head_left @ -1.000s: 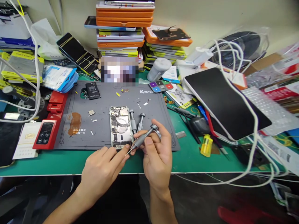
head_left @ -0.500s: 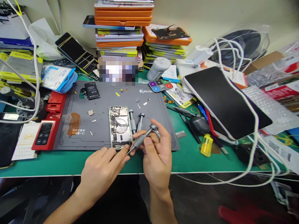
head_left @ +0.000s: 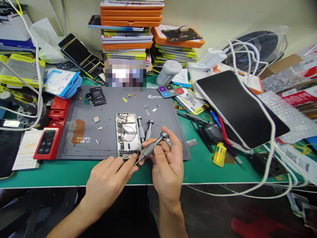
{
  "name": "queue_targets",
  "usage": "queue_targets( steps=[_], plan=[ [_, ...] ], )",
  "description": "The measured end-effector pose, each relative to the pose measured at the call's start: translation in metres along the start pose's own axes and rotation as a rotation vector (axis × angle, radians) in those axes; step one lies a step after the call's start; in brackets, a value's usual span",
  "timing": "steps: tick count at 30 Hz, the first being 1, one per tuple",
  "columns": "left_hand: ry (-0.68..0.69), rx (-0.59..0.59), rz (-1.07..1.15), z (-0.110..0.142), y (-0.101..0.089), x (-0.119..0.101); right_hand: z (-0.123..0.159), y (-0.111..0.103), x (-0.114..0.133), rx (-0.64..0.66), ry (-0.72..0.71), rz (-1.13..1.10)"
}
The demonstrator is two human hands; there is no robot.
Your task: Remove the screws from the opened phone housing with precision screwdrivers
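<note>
Repair workshop for small electronics, judging by its contents. Bench [head_left: 74,174], green-topped, crowded along the back and at both sides. Mat [head_left: 106,110], grey, printed, on the bench: carries one phone [head_left: 127,134], innards bare; one battery [head_left: 97,96], black, separate; metal bits [head_left: 147,111], scattered. Screwdrivers [head_left: 151,148], grey, slim: three, at or near the phone. Left: packet [head_left: 23,70], yellow, marked BATTERY; panels [head_left: 81,54], dark, banded; device [head_left: 47,141], red, with buttons. Back: cases [head_left: 131,14], orange, in a tall stack; wall [head_left: 198,16], pale. Right: tablet [head_left: 231,109], black-faced; cables [head_left: 271,132], white, looped; bubble wrap [head_left: 293,115], crumpled.
</note>
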State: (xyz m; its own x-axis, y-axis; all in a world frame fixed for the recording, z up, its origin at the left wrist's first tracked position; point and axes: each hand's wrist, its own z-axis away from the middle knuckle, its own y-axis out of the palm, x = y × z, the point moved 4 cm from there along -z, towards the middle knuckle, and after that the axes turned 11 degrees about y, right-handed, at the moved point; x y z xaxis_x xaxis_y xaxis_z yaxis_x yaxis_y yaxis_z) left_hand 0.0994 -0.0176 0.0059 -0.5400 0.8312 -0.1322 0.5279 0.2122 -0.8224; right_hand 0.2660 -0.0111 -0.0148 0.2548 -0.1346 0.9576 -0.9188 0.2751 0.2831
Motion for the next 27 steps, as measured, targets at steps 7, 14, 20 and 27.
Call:
queue_targets(
  steps=[7,14,20,27],
  plan=[
    [-0.001,-0.005,0.0,-0.002,0.0,0.0,0.001,-0.001,0.001,0.009,0.001,0.007],
    [0.005,0.002,-0.002,-0.001,0.0,-0.001,0.001,0.001,0.001,-0.002,0.046,0.007],
    [0.015,0.002,-0.022,-0.001,0.0,-0.001,0.002,-0.001,0.0,-0.015,0.056,-0.008],
    [0.028,-0.006,-0.021,0.002,0.002,-0.004,0.002,0.002,0.017,-0.174,-0.264,0.186]
  ],
)
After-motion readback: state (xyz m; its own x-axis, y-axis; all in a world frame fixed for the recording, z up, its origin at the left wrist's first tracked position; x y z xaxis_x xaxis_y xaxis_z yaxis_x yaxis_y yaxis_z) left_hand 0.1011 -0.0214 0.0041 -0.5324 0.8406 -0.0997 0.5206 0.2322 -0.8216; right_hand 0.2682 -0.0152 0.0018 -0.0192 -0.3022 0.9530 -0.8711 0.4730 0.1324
